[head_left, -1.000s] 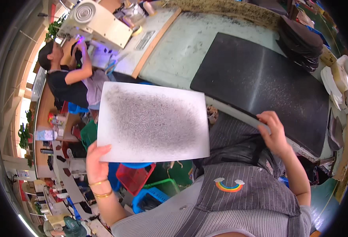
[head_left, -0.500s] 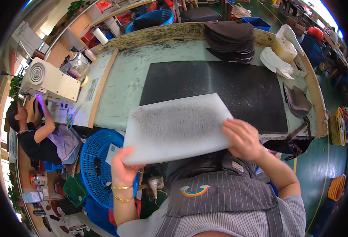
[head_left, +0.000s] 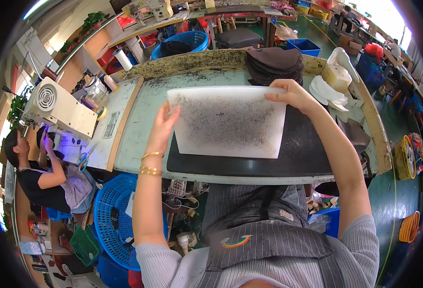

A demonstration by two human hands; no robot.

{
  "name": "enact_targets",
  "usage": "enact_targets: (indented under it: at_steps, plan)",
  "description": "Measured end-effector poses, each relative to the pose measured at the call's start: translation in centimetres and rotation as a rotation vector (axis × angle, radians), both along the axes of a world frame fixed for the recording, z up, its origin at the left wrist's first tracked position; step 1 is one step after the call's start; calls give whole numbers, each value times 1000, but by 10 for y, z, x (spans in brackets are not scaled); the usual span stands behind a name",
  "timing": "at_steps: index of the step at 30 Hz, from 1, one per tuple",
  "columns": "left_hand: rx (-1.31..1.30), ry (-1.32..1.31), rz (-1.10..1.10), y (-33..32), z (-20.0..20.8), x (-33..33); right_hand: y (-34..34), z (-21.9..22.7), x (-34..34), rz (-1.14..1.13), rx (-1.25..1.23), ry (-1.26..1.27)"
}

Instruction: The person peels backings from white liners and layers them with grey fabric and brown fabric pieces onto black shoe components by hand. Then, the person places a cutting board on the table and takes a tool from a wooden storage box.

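Note:
A white rectangular board, its face worn grey and speckled in the middle, is held up tilted over the worktable. My right hand pinches its upper right corner, thumb on the near face and fingers over the top edge. At the left edge my left hand grips the board, with the thumb on the near side and some fingers hidden. Below and behind the board lies a black mat, partly covered by it. A stack of dark brown curved pieces sits just beyond the board's top edge.
White curved pieces and a dark piece lie at the table's right. A raised rim runs along the back. A blue basket stands below left. Farther left, a person works at a sewing machine.
The board has gone up and away from me and now stands steeper. My right hand has shifted to its upper corner, my left hand higher up its left edge.

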State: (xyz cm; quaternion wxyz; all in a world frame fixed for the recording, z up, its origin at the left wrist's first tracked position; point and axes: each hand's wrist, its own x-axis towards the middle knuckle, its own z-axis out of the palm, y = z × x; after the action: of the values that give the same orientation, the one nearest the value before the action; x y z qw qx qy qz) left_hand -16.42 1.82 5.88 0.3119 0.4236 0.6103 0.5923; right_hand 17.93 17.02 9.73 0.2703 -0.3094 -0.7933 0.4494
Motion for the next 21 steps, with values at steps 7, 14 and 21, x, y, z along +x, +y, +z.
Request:
enact_targets:
  at_steps: [7, 14, 21]
  plan:
    - [-48, -137, -40, 49, -32, -3, 21, -39, 7, -162, -331, -80]
    - [-41, -338, 13, 51, -48, -14, 25, -46, 6, -190, -349, -57]
    - [391, -625, -94, -2, 7, 24, -58, 5, 7, -246, 398, 13]
